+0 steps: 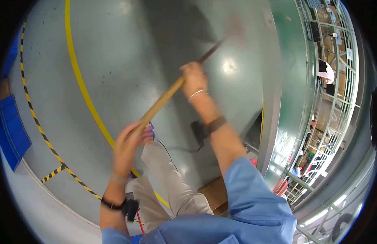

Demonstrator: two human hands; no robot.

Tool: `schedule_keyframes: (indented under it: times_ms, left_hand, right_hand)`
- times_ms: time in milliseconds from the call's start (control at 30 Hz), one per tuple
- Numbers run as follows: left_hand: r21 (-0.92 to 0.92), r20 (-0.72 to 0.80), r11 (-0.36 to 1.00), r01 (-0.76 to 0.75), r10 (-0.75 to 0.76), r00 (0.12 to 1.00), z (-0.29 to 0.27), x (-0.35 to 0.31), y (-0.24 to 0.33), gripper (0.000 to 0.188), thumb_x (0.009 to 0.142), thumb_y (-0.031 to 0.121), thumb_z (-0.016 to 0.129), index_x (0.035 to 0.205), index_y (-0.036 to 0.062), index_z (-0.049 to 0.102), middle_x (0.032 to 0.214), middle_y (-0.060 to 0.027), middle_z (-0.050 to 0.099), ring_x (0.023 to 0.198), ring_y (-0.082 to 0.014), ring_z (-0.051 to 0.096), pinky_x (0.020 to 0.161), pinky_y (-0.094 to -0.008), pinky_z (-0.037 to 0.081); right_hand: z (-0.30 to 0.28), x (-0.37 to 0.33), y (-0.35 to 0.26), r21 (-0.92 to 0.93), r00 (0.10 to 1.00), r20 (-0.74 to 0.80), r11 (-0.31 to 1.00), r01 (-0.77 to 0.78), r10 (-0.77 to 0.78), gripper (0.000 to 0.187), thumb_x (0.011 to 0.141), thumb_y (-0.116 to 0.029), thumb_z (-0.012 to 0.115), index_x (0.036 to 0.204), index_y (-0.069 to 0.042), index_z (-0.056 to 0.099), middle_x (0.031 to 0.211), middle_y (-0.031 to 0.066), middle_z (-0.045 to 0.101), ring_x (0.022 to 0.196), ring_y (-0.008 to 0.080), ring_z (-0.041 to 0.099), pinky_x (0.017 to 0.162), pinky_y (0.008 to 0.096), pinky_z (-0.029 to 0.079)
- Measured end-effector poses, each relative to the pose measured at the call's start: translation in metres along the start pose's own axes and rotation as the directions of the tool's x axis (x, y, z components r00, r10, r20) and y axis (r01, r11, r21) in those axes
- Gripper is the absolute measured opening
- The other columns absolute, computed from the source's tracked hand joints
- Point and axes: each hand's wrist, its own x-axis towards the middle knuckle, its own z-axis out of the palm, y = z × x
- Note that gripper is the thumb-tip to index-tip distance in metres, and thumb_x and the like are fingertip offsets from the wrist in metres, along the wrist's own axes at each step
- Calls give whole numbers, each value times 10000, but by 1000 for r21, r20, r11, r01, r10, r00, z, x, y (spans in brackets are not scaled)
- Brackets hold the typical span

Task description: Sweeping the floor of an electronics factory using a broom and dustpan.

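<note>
Floor [127, 53] grey, glossy. Yellow line [80, 81] and black-and-yellow tape [30, 106] run along it. Dark specks [108, 72] lie scattered.

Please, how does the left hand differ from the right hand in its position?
The left hand is lower in the picture; the right hand is higher. The left hand holds the stick farther from its dark part; the right hand, close to it. Both hold the stick.

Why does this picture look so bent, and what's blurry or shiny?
In the head view, the fisheye lens bends the yellow line and leaves black corners; the pole fades into blur at its far end, probably from motion; the glossy grey floor shows bright glare and a broad dark shadow.
</note>
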Motion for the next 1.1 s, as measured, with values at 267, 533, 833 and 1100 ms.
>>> schedule_keyframes:
  times_ms: [267,533,833,1100]
  left_hand:
    - [-93,72,990,107,-101,992,123,118,-26,298,876,165,475,1134,17,486,769,-94,583,686,-136,584,578,-237,484]
    - [142,-402,967,211,-138,905,-55,-104,58,320,869,169,434,1120,-28,456,631,-76,511,525,-133,491,470,-252,429]
    - [504,-542,864,10,307,782,-165,-360,189,299,840,306,492,928,21,505,596,-53,481,470,-168,442,495,-289,415]
    - [479,-281,874,78,68,957,-185,-300,196,232,806,99,463,925,-66,575,696,-81,541,586,-147,515,539,-244,417]
  right_hand:
    - [66,34,117,372,931,-9,866,-335,364,405,725,-61,579,1109,-107,459,1193,121,407,1141,294,368,864,417,413]
    - [68,-15,-71,213,937,324,975,66,-134,249,699,-87,552,943,-137,544,974,87,531,966,271,505,722,434,471]
    - [-54,-120,-357,603,803,310,758,249,-510,124,685,-87,574,804,-114,551,847,28,558,895,232,492,680,380,461]
    - [-55,-161,-276,478,994,-91,874,91,-53,71,674,-89,569,736,-85,533,796,112,522,799,307,517,645,423,439]
